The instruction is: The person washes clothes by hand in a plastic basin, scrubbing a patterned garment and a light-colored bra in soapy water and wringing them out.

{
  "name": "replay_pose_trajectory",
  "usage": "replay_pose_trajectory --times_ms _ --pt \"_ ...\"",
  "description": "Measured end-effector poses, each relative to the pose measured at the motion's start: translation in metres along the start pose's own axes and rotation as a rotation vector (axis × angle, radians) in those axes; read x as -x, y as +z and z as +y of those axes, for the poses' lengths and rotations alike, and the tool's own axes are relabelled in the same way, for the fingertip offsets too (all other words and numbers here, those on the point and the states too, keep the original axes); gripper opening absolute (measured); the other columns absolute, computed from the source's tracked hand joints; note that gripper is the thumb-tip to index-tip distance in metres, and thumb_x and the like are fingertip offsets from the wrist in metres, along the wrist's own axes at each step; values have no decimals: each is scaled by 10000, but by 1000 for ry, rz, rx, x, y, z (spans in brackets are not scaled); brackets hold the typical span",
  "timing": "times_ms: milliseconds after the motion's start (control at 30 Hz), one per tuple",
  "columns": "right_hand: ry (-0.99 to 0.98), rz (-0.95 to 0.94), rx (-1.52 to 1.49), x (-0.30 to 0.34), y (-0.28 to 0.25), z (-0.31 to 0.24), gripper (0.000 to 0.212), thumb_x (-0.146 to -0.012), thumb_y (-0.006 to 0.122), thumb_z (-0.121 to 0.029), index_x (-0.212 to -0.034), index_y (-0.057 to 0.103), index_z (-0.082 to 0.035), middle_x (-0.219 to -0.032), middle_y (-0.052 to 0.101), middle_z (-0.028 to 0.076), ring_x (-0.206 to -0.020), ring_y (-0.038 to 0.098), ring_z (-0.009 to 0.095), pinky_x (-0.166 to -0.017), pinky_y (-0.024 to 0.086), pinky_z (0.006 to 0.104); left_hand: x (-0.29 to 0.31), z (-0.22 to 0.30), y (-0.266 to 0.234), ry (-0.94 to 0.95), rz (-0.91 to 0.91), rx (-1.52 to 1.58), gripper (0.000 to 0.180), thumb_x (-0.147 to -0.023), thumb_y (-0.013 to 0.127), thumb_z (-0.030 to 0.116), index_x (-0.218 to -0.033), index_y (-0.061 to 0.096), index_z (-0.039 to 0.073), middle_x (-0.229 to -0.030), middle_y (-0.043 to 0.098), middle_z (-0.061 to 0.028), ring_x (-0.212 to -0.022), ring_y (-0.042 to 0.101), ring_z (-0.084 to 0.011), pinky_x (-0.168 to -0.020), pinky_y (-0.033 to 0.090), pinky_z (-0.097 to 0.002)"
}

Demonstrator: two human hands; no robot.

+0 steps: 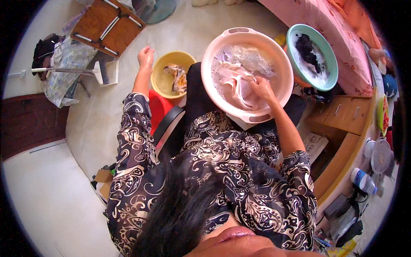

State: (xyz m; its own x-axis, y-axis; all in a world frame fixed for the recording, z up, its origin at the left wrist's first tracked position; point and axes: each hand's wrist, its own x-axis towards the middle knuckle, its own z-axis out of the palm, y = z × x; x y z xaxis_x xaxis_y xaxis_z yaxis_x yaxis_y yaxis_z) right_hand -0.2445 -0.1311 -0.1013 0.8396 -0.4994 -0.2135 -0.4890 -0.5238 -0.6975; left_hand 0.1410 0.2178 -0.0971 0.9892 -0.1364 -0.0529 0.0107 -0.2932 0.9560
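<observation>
A large pink basin (208,92) of soapy water stands in front of me. My right hand (262,89) is closed on a pale pink cloth (235,81), which lies partly in the suds. Out to the left, beyond the rim of a yellow basin (156,70), my left hand (146,56) is raised, its fingers curled in with nothing seen in them. A patterned cloth (179,80) lies in water in the yellow basin. More pale laundry (246,55) floats under foam at the far side of the pink basin.
A teal basin (332,70) with dark laundry (306,49) in suds stands at the right, by a pink-covered bed (338,38). Left lie a red tub (157,112), a broom and dustpan (112,72) and a folded wooden table (100,23). A wooden cabinet (346,113) stands right.
</observation>
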Motion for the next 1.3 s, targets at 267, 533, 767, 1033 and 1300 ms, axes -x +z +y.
replay_pose_trajectory --times_ms 267,533,767,1033,1300 --pt "-426 68 9 29 -43 -35 328 -797 672 -277 -912 684 30 -979 665 195 -944 635 369 -840 505 421 146 94 156 799 -467 -274 499 -946 607 308 -1364 524 47 -1467 406 -242 -1409 332 -372 -1162 281 -451" --pt "-90 227 256 26 -29 -16 584 -884 617 -388 -1414 472 -189 -1472 409 227 -1356 374 464 -1087 381 523 254 88 204 457 -904 -898 769 -914 541 577 -1516 320 152 -1566 188 -274 -1355 348 -519 -1027 323 -700" --pt "91 -120 433 -2 29 -20 535 -975 451 -373 -1458 424 -146 -1429 455 268 -1268 469 501 -1044 393 610 236 10 246 315 -1098 -1126 542 -966 476 292 -1474 386 125 -1394 472 -302 -1101 603 -484 -876 516 -562" --pt "283 -227 497 -29 34 -18 378 -950 490 -295 -1221 678 -111 -1245 638 210 -1137 634 355 -922 529 492 234 28 264 350 -793 -722 395 -939 512 235 -1277 594 47 -1145 655 -261 -1020 661 -401 -874 521 -507" --pt "112 -25 379 -33 30 -5 384 -913 538 -342 -1177 695 -113 -1170 674 199 -1068 661 357 -938 518 445 207 25 258 147 -802 -806 503 -938 553 445 -1198 647 24 -1107 680 -235 -1002 670 -343 -837 533 -445"
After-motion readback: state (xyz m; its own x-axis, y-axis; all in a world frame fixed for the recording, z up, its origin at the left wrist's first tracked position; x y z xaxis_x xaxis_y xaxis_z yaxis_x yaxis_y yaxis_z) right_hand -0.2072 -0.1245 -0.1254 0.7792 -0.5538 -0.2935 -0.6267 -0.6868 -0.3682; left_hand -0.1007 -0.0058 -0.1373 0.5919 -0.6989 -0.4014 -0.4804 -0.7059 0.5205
